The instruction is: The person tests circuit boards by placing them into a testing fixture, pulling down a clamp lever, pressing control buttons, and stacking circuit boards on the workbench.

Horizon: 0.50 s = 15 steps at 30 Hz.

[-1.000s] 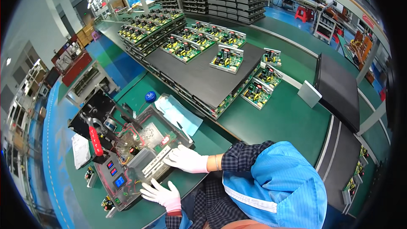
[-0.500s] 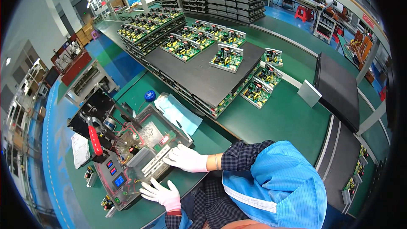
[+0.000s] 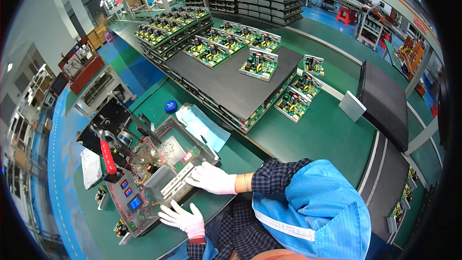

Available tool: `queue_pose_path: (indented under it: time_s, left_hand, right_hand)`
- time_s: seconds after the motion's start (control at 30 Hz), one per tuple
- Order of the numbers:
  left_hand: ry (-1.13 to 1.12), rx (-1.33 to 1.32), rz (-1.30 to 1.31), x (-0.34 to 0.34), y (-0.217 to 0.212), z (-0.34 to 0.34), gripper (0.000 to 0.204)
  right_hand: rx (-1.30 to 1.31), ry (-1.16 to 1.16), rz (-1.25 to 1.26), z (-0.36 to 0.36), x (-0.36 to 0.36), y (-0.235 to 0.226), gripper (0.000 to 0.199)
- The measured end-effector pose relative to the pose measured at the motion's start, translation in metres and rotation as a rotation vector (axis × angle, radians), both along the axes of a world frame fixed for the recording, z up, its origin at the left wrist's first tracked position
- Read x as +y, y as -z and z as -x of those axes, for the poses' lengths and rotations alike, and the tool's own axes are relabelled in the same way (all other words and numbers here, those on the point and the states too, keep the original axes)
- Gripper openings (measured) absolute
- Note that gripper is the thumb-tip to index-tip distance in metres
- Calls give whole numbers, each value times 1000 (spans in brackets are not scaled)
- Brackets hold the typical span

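A test fixture (image 3: pixel 195 190) with a clear box-like body stands on the green bench in front of me. It carries a toggle clamp with a red handle (image 3: pixel 108 156), small lit displays (image 3: pixel 135 203) and a circuit board (image 3: pixel 152 167) under the clamp, partly hidden. My right hand (image 3: pixel 213 178), in a white glove, lies with outstretched fingers on the fixture's near right edge, beside a pale strip. At the fixture's front edge my left hand (image 3: pixel 184 218), also gloved, has its fingers spread and holds nothing.
Black trays (image 3: pixel 226 86) are stacked beyond the fixture, with several circuit boards (image 3: pixel 260 64) on top. More boards (image 3: pixel 292 104) sit right of the stack. Light-blue cloth (image 3: pixel 204 130), a pen (image 3: pixel 207 143) and a blue round cap (image 3: pixel 171 107) lie behind the fixture.
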<state>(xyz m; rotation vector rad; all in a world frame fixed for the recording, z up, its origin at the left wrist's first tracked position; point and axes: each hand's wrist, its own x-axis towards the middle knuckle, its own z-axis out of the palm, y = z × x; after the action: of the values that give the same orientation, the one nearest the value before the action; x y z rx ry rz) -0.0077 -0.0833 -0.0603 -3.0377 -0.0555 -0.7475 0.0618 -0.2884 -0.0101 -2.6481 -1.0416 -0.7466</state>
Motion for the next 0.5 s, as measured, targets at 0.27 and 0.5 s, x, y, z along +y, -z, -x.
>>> queue_pose_path:
  time_s: [0.27, 0.5]
  left_hand:
    - [15, -20, 6, 1, 1, -1, 73]
    - [21, -6, 16, 1, 1, -1, 72]
  right_hand:
    - [6, -8, -14, 0, -1, -3, 37]
    - [-36, 7, 5, 0, -1, -3, 39]
